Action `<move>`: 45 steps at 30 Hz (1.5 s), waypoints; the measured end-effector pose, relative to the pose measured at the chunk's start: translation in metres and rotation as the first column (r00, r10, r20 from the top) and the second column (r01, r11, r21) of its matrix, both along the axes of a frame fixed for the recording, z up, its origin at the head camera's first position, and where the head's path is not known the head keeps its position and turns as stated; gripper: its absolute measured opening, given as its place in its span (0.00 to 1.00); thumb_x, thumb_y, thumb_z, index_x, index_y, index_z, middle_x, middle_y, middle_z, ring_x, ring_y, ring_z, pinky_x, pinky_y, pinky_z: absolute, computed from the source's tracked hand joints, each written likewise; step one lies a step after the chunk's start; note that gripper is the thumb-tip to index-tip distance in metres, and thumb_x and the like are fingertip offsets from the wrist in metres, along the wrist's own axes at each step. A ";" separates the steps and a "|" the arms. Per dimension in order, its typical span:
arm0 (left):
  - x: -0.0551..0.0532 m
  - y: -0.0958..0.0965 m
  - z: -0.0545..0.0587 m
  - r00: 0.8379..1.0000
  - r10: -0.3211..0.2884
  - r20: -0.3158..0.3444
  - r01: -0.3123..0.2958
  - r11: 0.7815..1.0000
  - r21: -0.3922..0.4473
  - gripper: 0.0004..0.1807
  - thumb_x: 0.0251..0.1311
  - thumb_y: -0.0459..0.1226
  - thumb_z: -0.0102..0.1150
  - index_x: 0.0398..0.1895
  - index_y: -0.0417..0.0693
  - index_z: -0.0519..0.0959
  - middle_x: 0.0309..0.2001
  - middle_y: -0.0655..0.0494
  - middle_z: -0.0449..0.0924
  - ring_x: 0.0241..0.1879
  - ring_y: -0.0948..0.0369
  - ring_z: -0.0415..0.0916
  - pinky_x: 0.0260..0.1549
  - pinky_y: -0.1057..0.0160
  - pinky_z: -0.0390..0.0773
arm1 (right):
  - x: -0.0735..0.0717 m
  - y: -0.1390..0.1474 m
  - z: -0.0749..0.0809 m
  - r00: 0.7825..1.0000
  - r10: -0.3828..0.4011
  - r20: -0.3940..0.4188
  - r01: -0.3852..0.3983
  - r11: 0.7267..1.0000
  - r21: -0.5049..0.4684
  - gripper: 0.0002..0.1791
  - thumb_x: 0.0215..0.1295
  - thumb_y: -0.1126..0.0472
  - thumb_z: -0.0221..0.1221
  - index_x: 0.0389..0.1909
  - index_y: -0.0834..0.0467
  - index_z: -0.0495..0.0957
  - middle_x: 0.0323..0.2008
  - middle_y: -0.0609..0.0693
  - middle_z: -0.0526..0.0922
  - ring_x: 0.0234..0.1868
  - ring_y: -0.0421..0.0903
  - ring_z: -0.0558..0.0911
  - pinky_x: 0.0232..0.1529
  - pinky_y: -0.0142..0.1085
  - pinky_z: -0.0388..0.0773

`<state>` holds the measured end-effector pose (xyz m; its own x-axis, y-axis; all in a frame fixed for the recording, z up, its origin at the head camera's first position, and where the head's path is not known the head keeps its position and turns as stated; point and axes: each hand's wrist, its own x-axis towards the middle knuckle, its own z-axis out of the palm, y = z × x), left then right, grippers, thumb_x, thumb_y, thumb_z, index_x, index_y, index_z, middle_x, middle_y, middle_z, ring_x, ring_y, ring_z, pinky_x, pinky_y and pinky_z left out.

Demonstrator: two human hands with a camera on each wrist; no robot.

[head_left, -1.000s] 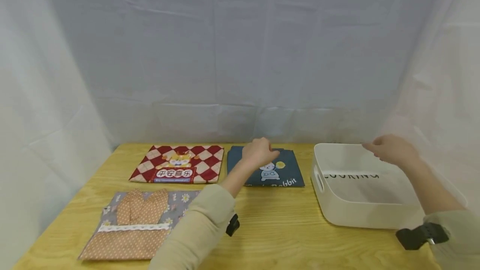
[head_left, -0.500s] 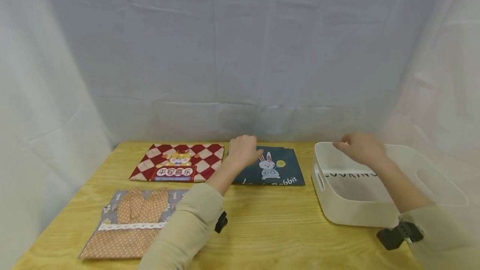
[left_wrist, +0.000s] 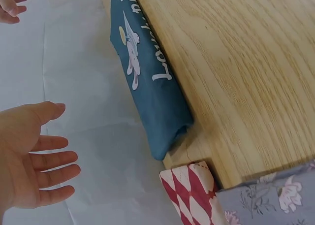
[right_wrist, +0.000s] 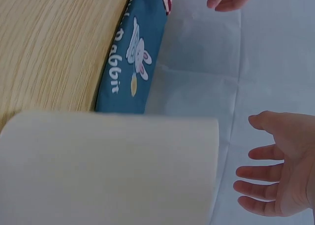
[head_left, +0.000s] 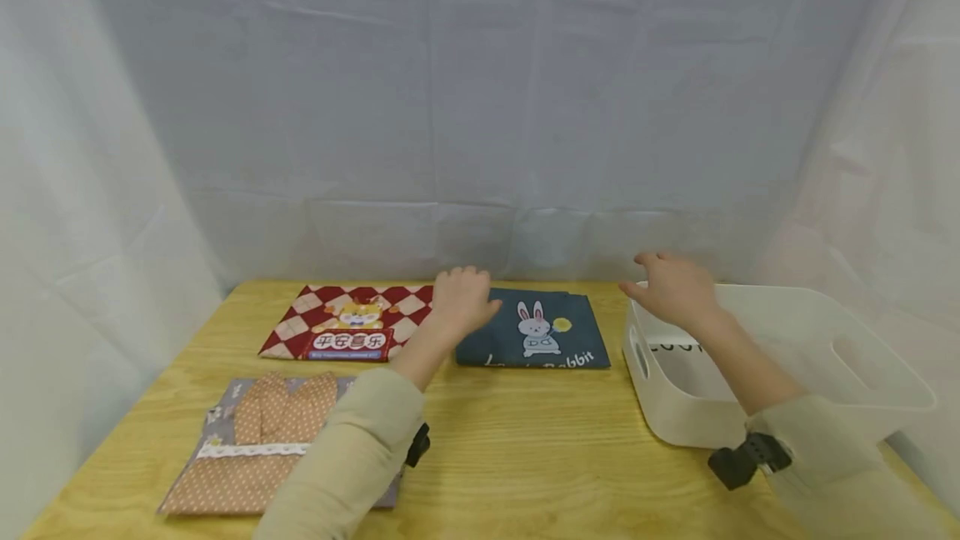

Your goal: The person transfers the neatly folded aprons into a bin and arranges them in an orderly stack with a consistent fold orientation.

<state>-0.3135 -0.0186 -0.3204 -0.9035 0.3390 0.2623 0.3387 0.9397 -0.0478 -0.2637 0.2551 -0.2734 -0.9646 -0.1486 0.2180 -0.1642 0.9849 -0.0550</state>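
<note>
My left hand (head_left: 461, 300) is raised between a folded red-and-cream checked cloth (head_left: 351, 346) and a folded teal cloth (head_left: 495, 348) with a rabbit print, overlapping both in the head view. In the left wrist view this hand (left_wrist: 34, 161) has its fingers extended and nothing in them. My right hand (head_left: 672, 290) hovers over the left back corner of a white plastic basket (head_left: 720, 427). The right wrist view shows the right hand (right_wrist: 283, 166) with fingers spread, holding nothing, beside the basket's blurred wall (right_wrist: 108, 171).
A folded grey floral cloth (head_left: 225, 407) with a polka-dot pocket lies at the front left, partly behind my left sleeve. Everything rests on a wooden table (head_left: 517, 457). A pale curtain (head_left: 480, 107) hangs behind it, with sheets at both sides.
My right hand has moved left across the basket to its left back corner. My left hand has shifted left, uncovering the rabbit print. The cloths and basket stay put.
</note>
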 end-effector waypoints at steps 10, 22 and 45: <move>-0.004 -0.017 -0.010 0.999 0.020 -0.025 -0.019 1.000 0.007 0.22 0.55 0.52 0.60 0.39 0.42 0.79 0.39 0.47 0.78 0.41 0.49 0.74 0.41 0.51 0.73 | -0.018 -0.036 -0.012 1.000 0.016 -0.002 -0.016 0.999 -0.042 0.28 0.63 0.51 0.55 0.56 0.67 0.70 0.53 0.67 0.74 0.50 0.65 0.73 0.47 0.55 0.72; -0.007 -0.028 -0.018 0.997 0.051 0.051 -0.051 0.999 0.004 0.25 0.59 0.52 0.57 0.48 0.41 0.76 0.45 0.44 0.75 0.47 0.47 0.70 0.48 0.49 0.69 | -0.036 -0.059 -0.042 0.998 -0.022 0.052 0.024 0.999 -0.039 0.26 0.64 0.50 0.54 0.54 0.67 0.72 0.51 0.66 0.74 0.50 0.65 0.73 0.47 0.56 0.72; -0.017 -0.022 -0.047 0.964 0.101 0.245 -0.179 0.929 0.324 0.14 0.59 0.41 0.57 0.37 0.37 0.79 0.39 0.42 0.78 0.37 0.47 0.76 0.33 0.50 0.77 | -0.060 -0.062 -0.095 0.973 -0.185 0.140 0.202 0.972 -0.116 0.22 0.62 0.51 0.57 0.46 0.66 0.76 0.46 0.65 0.76 0.49 0.62 0.74 0.46 0.54 0.72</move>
<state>-0.3305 -0.0402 -0.3675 -0.9831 0.1305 0.1286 0.1676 0.9239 0.3439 -0.3236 0.1931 -0.3680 -0.9932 0.0651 0.0965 0.0456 0.9805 -0.1914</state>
